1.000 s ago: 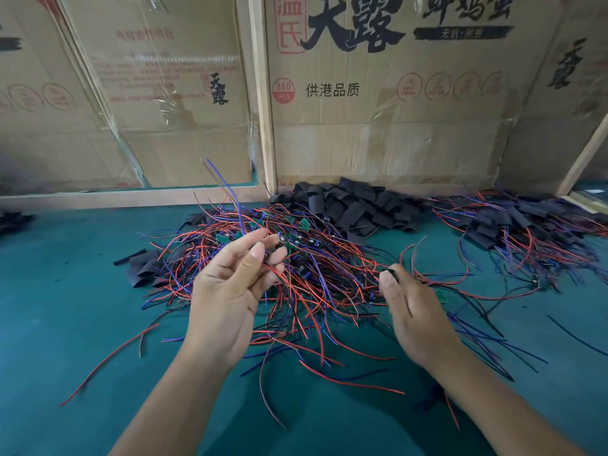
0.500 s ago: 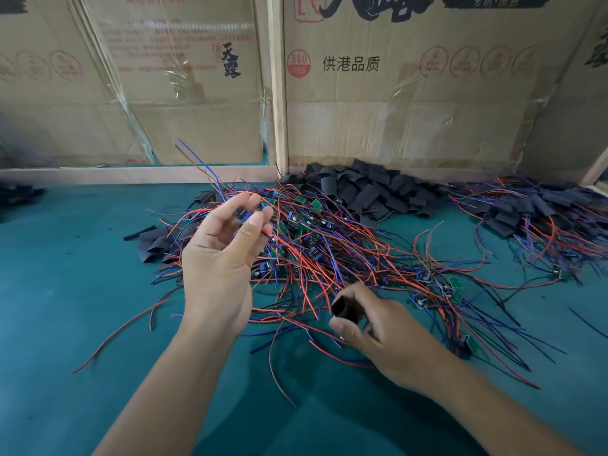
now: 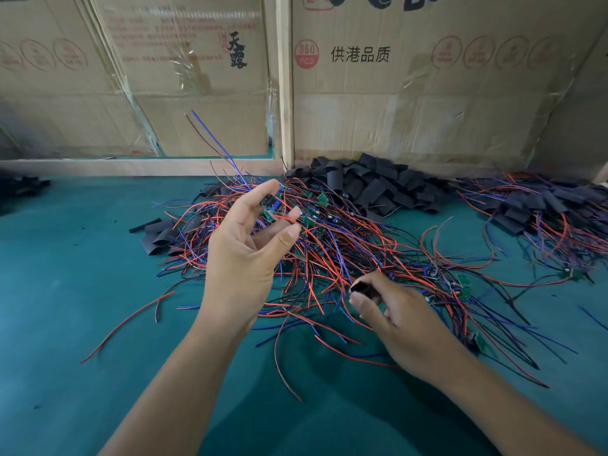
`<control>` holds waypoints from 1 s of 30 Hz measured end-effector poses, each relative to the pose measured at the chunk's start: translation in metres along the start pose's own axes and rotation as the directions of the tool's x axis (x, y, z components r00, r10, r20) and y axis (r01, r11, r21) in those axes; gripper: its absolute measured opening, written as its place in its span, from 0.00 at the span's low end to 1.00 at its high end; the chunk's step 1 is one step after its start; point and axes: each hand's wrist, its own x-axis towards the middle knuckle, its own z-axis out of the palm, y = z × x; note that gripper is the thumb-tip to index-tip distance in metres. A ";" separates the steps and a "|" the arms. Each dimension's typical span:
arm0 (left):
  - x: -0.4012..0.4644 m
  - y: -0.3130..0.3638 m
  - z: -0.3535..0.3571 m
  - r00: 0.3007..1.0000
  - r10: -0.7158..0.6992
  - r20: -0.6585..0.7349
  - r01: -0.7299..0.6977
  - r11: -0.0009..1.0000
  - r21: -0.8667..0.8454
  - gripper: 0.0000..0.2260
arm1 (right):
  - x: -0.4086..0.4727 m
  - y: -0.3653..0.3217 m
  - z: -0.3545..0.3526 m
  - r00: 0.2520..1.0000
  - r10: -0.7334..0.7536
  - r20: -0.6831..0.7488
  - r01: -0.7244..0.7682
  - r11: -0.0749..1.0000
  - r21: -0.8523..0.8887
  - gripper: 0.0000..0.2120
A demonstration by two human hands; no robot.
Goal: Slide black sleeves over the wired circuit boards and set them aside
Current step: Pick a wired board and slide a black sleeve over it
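Here, green mat [image 3: 65, 291], cardboard wall [image 3: 427, 110] — left fingers [image 3: 263, 195] pinch board [image 3: 270, 210], right fingers [image 3: 357, 299] sleeve [image 3: 363, 287]

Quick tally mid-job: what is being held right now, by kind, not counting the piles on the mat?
Wired circuit board: 1, held in the left hand
Black sleeve: 1, pinched in the right hand
Total: 2

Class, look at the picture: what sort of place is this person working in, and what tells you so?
Probably a small electronics assembly workbench: a heap of wired circuit boards, a pile of black sleeves and flattened cardboard cartons walling a green table.
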 end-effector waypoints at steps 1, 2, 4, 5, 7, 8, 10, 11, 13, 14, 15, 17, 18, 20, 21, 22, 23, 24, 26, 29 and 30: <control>0.000 0.000 -0.001 1.000 0.001 0.017 -0.001 1.000 0.023 0.25 | 0.003 0.001 -0.006 0.999 0.017 -0.039 -0.017 1.000 -0.007 0.14; 0.000 0.000 -0.001 0.999 0.009 0.031 -0.010 0.998 0.059 0.25 | 0.005 0.003 -0.013 0.995 0.038 -0.090 -0.038 0.999 0.005 0.13; -0.001 0.001 -0.001 0.997 0.041 0.061 -0.050 0.986 0.162 0.25 | 0.007 0.003 -0.028 0.979 0.057 -0.196 -0.045 0.997 0.063 0.13; -0.002 0.001 0.001 0.996 0.055 0.075 -0.069 0.976 0.206 0.25 | 0.006 0.001 -0.031 0.973 0.040 -0.228 -0.019 0.995 0.094 0.14; -0.006 0.000 0.005 0.995 0.061 0.084 -0.081 0.965 0.249 0.24 | 0.004 -0.008 -0.026 0.978 -0.011 -0.209 0.043 0.988 0.151 0.19; -0.008 -0.001 0.008 0.995 0.057 0.081 -0.076 0.964 0.255 0.24 | 0.002 -0.013 -0.018 0.987 -0.042 -0.157 0.068 0.984 0.165 0.20; -0.011 -0.004 0.013 0.996 0.050 0.070 -0.066 0.966 0.251 0.23 | -0.003 -0.021 -0.001 0.994 -0.104 -0.044 0.110 0.979 0.170 0.19; -0.013 -0.005 0.015 0.997 0.046 0.065 -0.060 0.967 0.246 0.23 | -0.004 -0.024 0.005 0.993 -0.118 -0.008 0.118 0.974 0.193 0.18; -0.015 -0.006 0.018 0.998 0.027 0.056 -0.039 0.973 0.228 0.22 | -0.006 -0.027 0.011 0.994 -0.107 0.028 0.093 0.948 0.305 0.16; -0.015 -0.006 0.019 0.998 0.014 0.053 -0.025 0.976 0.218 0.22 | -0.006 -0.028 0.012 0.996 -0.080 0.045 0.057 0.921 0.386 0.16; -0.016 -0.005 0.020 0.999 0.002 0.050 -0.012 0.978 0.207 0.22 | -0.005 -0.028 0.012 0.997 -0.046 0.066 0.010 0.885 0.466 0.16; -0.015 -0.005 0.020 0.999 -0.015 0.036 0.008 0.982 0.187 0.22 | -0.003 -0.027 0.012 0.995 -0.006 0.102 -0.057 0.798 0.600 0.17; -0.015 -0.004 0.020 0.999 -0.019 0.029 0.014 0.984 0.178 0.22 | -0.002 -0.027 0.013 0.994 -0.010 0.113 -0.068 0.741 0.668 0.18; -0.012 -0.003 0.017 1.000 -0.011 0.014 0.009 0.988 0.157 0.21 | 0.001 -0.027 0.012 0.990 -0.010 0.139 -0.106 0.592 0.799 0.17; -0.011 -0.003 0.015 1.000 -0.001 0.004 0.001 0.990 0.144 0.21 | 0.002 -0.027 0.011 0.987 -0.004 0.161 -0.135 0.527 0.839 0.17; -0.010 -0.004 0.014 1.000 0.006 -0.007 -0.005 0.991 0.130 0.21 | 0.004 -0.026 0.010 0.984 0.004 0.181 -0.160 0.486 0.859 0.17; -0.008 -0.005 0.012 1.000 0.009 -0.017 -0.007 0.993 0.120 0.20 | 0.005 -0.024 0.009 0.981 0.016 0.192 -0.177 0.472 0.864 0.16; -0.007 -0.006 0.010 1.000 0.005 -0.031 -0.001 0.992 0.122 0.19 | 0.007 -0.020 0.007 0.980 0.030 0.196 -0.186 0.476 0.860 0.16; -0.006 -0.007 0.005 0.996 -0.039 -0.078 0.053 0.981 0.189 0.14 | 0.009 -0.012 0.004 0.979 0.063 0.192 -0.197 0.514 0.835 0.16; 0.000 -0.004 -0.011 0.966 -0.232 -0.114 0.259 0.861 0.438 0.04 | 0.010 0.000 -0.003 0.977 0.114 0.178 -0.209 0.642 0.738 0.16; 0.001 -0.002 -0.017 0.947 -0.303 -0.105 0.309 0.774 0.552 0.04 | 0.010 0.003 -0.006 0.975 0.119 0.187 -0.216 0.689 0.691 0.17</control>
